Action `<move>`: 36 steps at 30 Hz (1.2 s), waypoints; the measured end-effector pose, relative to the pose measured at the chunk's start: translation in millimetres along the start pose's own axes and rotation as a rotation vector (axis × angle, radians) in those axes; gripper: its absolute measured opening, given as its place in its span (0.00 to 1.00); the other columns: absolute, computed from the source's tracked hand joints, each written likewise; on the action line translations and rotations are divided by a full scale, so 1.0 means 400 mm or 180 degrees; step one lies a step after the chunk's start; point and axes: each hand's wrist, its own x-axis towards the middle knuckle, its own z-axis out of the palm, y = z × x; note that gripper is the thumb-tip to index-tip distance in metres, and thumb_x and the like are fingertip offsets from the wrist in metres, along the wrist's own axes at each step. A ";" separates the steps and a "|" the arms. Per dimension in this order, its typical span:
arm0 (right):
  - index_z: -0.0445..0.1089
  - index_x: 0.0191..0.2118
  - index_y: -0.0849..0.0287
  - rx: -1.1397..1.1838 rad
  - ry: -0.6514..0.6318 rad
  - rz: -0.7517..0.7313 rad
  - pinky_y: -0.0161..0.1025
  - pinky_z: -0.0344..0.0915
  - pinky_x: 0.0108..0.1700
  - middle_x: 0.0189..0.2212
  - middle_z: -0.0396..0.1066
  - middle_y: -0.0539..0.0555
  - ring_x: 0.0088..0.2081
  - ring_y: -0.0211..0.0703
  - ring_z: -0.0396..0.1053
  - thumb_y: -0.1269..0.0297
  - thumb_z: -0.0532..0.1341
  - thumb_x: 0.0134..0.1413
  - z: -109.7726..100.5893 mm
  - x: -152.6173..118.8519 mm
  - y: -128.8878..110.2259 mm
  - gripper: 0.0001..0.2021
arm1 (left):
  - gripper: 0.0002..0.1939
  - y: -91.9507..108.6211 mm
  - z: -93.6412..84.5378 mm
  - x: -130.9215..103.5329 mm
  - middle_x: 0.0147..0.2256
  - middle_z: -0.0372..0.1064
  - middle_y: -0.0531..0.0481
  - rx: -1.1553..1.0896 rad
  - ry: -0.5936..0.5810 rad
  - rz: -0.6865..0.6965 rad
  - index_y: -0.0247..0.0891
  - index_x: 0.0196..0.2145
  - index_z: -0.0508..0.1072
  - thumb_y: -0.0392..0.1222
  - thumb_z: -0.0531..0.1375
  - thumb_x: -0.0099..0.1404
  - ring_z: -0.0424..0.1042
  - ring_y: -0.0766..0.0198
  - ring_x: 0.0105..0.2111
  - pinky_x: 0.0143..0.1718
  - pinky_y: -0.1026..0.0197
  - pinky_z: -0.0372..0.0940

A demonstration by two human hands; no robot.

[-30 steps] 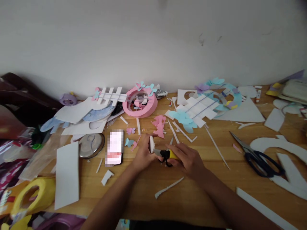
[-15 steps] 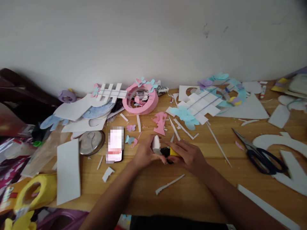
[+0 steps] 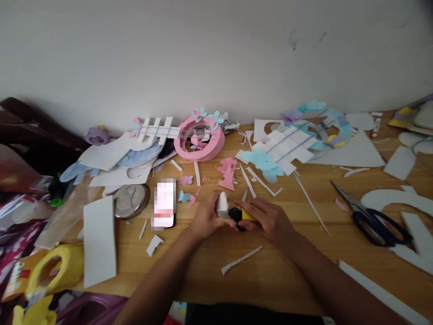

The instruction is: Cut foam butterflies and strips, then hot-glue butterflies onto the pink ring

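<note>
Above the front middle of the table, my left hand [image 3: 207,217] is closed around a small white foam piece [image 3: 222,205]. My right hand [image 3: 267,217] grips a yellow-and-black tool [image 3: 248,215], its black end against or close beside the foam. Fingers cover most of the tool, so its exact kind and any blade are hidden. A narrow metal blade tip [image 3: 245,194] pokes out behind the right fingers; it seems to belong to small scissors lying beneath. Just beyond the hands lies a cut pink paper scrap [image 3: 226,174].
Large dark-handled scissors [image 3: 367,221] lie at right, beside white foam cut-outs [image 3: 382,198]. A phone [image 3: 164,203], a round metal tin [image 3: 130,201] and a white board [image 3: 99,243] are on the left. A pink ring guitar model [image 3: 199,151] and a blue one [image 3: 341,122] stand along the wall.
The view has shifted slightly, so everything sits a little further right. Both hands keep the same grip, with the foam piece turned slightly and the tool's black end a bit differently placed.
</note>
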 end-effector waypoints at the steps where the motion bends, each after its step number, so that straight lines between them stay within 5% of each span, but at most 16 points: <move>1: 0.67 0.60 0.62 0.0005 -0.0001 0.0007 0.38 0.66 0.36 0.32 0.72 0.56 0.33 0.45 0.70 0.56 0.58 0.67 0.000 0.000 0.000 0.22 | 0.37 -0.003 0.001 0.000 0.33 0.65 0.50 0.0003 0.0014 0.0024 0.37 0.40 0.67 0.73 0.65 0.48 0.60 0.62 0.30 0.31 0.60 0.55; 7: 0.68 0.58 0.63 -0.0090 -0.0004 0.0060 0.38 0.65 0.36 0.32 0.71 0.55 0.33 0.45 0.69 0.58 0.58 0.66 -0.001 -0.002 0.000 0.20 | 0.41 -0.011 0.007 -0.003 0.33 0.65 0.50 -0.0067 0.0024 0.0072 0.37 0.42 0.66 0.78 0.60 0.48 0.62 0.61 0.30 0.31 0.60 0.57; 21: 0.68 0.59 0.61 -0.0119 -0.0037 -0.0035 0.38 0.67 0.35 0.33 0.73 0.57 0.33 0.45 0.71 0.54 0.58 0.66 -0.011 -0.002 0.015 0.22 | 0.35 -0.002 0.013 0.003 0.31 0.63 0.53 -0.0229 0.0212 -0.0303 0.38 0.38 0.66 0.66 0.71 0.45 0.59 0.63 0.30 0.29 0.62 0.54; 36: 0.65 0.62 0.61 -0.0073 -0.0033 -0.0050 0.39 0.68 0.37 0.34 0.73 0.57 0.35 0.45 0.71 0.55 0.57 0.67 -0.008 0.000 0.015 0.23 | 0.35 0.004 0.013 -0.009 0.30 0.62 0.52 -0.0076 0.0123 0.0015 0.37 0.36 0.65 0.75 0.61 0.52 0.58 0.63 0.29 0.31 0.61 0.54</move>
